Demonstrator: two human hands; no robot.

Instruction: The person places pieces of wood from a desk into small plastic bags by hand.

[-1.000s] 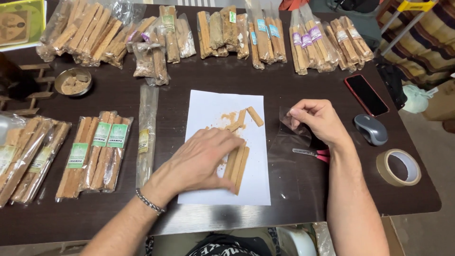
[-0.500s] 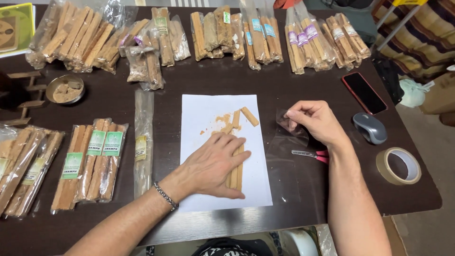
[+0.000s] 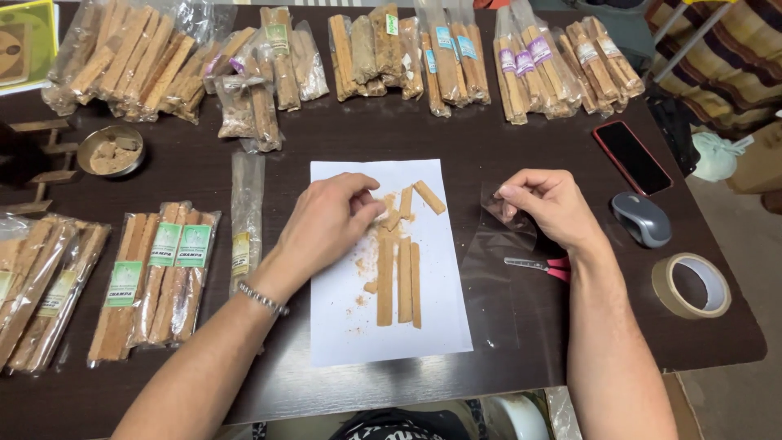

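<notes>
Since the earlier frames, the left hand [image 3: 330, 224] has slid up the white paper sheet [image 3: 342, 326] from the long sticks to the short broken pieces at its top.

Dark tabletop [image 3: 529, 358] carries the sheet at its centre. Beyond the sheet's far edge runs a row of bagged stick bundles [image 3: 440, 49]; more bagged bundles [image 3: 155, 273] lie left of the sheet. On the sheet, three long brown sticks [image 3: 399, 281] lie side by side, with short broken pieces [image 3: 407, 204] above them, where the left hand's fingertips pinch together. Just right of the sheet, the right hand [image 3: 550, 208] pinches the top of a clear plastic bag [image 3: 497, 244]. Further right lie a tape roll [image 3: 691, 285], a phone [image 3: 633, 156] and a grey mouse [image 3: 642, 218].
</notes>
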